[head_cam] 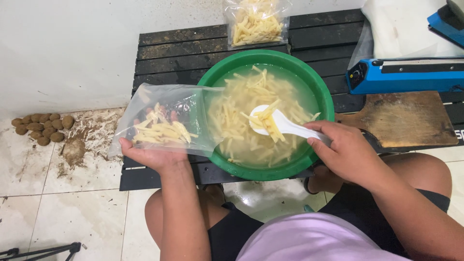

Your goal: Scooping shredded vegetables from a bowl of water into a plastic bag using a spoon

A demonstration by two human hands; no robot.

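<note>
A green basin (212, 79) full of water and pale potato strips sits on a low black slatted table (174, 53). My right hand (345, 152) grips a white spoon (285, 125) that holds several strips just above the water. My left hand (154, 154) holds a clear plastic bag (164, 118) from below, at the basin's left rim. The bag's mouth faces the basin and it has a layer of strips inside.
A filled clear bag of strips (256, 21) lies at the table's far edge. A blue heat sealer (406, 75) and a wooden board (401, 118) are to the right. Small brown tubers (41, 128) lie on the dirty tiled floor at left. A tripod leg (43, 251) shows bottom left.
</note>
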